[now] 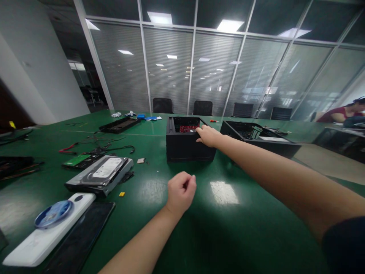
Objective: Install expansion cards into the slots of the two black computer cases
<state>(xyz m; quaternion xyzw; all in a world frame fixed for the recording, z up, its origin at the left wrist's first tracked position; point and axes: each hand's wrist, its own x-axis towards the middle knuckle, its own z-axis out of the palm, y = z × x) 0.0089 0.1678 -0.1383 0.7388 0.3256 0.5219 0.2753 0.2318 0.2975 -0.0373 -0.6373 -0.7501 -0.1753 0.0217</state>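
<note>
On green table [256, 228], right hand [209, 136] atop black case [185, 146], hard drive [104, 173] left

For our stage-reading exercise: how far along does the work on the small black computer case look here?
Done: the black case stands open-topped, and a hard drive lies out on the green table. In hand: the right hand reaches over the case's top edge at the red board; the left hand hovers closed. Left: loose cables lie unattached.
</note>
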